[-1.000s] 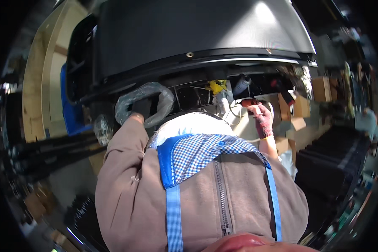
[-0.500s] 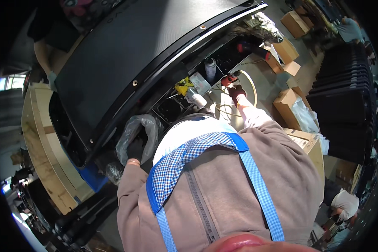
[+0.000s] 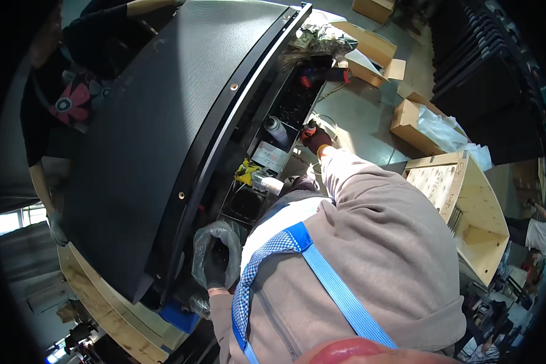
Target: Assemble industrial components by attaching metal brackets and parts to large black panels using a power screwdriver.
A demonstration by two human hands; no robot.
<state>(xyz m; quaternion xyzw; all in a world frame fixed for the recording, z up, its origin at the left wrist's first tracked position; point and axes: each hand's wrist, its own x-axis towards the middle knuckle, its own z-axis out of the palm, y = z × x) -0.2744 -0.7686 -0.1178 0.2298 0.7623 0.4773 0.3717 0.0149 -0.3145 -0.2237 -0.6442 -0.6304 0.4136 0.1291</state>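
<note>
The left hand, in a dark glove, is sunk inside a clear plastic bag down at seven o'clock, pressed against the lower edge of the big curved black panel. Its fingers look curled around the bag's contents, though what is in there I cannot tell; the film hides it. The bag sits just beside the open dark frame under the panel.

Up at one o'clock from the bag, the right hand, in a dark red glove, reaches into the open compartment behind the panel's edge. Its fingers seem bunched together on something small and orange-red, but whether they are truly clamped on it is too small to tell.

My read: this is a fitting or wiring stage inside the frame, the left hand drawing small parts from the bag while the right works in the recess. The next move would call for a steady reach and a clean feed of parts from bag to recess.

Inside the compartment: a grey cylinder, a yellow part with a pale tube just beside it, and red pieces further up near twelve. At two o'clock on the floor, open cardboard boxes, one holding clear wrapping. At three, a curved plywood crate. Another person in black stands at ten o'clock, behind the panel.
</note>
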